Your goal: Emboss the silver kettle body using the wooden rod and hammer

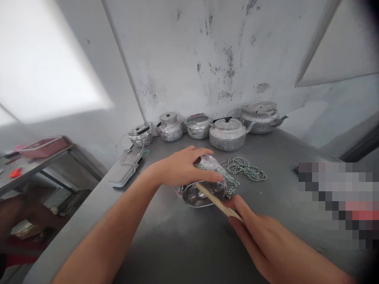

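- The left hand (183,167) holds a silver pot (192,196). Its thumb and fingers are spread over the pot's side.
- The pot is in the middle of the gray table (166,240). It is tipped over, with its round mouth facing the person.
- The right hand (251,228) grips a wooden stick (217,202) between the thumb and fingers.
- The far end of the stick is at the pot's mouth. I can't tell if the tip touches the inside.
- A green and white braid (233,186) hangs by the pot's mouth, next to the left thumb.
- A loose bunch of string (244,167) lies on the table, just right of the pot.
- A flat gray box (126,167) with a white wire (132,161) sits near the table's left edge.
- Five more silver pots (227,136) stand at the back, by the spotty wall (177,67). Some have lids.
- A pink basket (44,148) sits on another table (59,154), far to the left.
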A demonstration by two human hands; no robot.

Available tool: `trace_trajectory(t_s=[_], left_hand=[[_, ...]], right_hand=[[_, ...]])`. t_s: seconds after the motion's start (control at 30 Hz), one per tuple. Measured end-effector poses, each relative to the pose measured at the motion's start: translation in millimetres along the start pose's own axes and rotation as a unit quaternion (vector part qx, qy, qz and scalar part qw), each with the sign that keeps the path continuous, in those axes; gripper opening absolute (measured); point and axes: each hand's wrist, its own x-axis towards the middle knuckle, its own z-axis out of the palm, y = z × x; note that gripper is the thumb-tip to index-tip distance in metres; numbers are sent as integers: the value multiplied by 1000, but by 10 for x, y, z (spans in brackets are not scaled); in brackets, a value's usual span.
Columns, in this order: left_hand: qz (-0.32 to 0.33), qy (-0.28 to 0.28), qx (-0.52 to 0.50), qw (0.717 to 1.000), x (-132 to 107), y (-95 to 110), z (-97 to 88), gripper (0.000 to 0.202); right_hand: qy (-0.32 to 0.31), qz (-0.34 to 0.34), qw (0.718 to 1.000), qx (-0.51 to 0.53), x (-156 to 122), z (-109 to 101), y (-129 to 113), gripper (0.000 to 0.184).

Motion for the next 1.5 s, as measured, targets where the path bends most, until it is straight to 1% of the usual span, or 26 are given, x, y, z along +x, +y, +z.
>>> trace_trajectory(t_s=[0.23,0.47,0.6,0.77,1.07,1.23,1.5], left_hand=[[-2,-3,3,1000,-9,13,-8,86],[-3,-5,4,1000,-7,9,-18,87],[-1,-5,5,1000,-3,6,-15,87],[1,-3,6,1000,-3,2,-10,87],[0,-1,-2,1000,2,2,-12,87],[0,-4,-1,1000,4,-9,-5,86],[-1,-1,4,1000,0,-2,-7,88]], right_hand=[[-31,11,999,12,9,-31,-44,35],[-30,23,999,19,-5,-25,15,35],[-25,26,999,20,39,-35,-28,33],[-24,17,999,18,63,-67,-99,38],[-7,16,1000,9,72,-53,-115,36],[-23,8,1000,13,73,-83,-137,35],[-32,0,999,28,108,-118,-198,33]])
